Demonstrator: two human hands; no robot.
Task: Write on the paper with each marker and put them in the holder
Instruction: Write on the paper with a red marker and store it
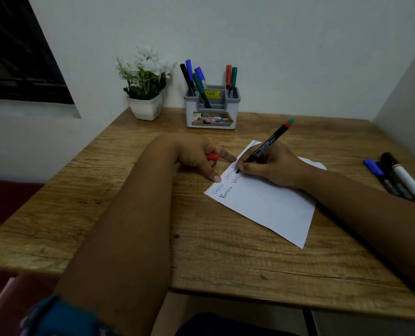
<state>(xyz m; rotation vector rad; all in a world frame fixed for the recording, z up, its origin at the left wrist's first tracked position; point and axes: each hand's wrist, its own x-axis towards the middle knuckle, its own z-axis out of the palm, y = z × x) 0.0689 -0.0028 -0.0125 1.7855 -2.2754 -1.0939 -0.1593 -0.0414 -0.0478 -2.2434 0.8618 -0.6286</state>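
Observation:
A white sheet of paper (269, 204) lies tilted on the wooden desk (119, 202), with several words written near its upper left edge. My right hand (271, 166) grips a black-bodied marker (268, 144) with a red and green end, its tip touching the paper at a red word. My left hand (199, 154) rests beside the paper's left corner, fingers curled around a red marker cap (212, 156), thumb pressing the desk. A grey-white holder (212, 109) at the back of the desk contains several markers in black, blue, green and red.
A white pot of white flowers (147, 86) stands left of the holder. Loose markers, blue (377, 174), black and white-bodied (406, 181), lie at the desk's right edge. A wall closes the right side and a dark window sits at upper left.

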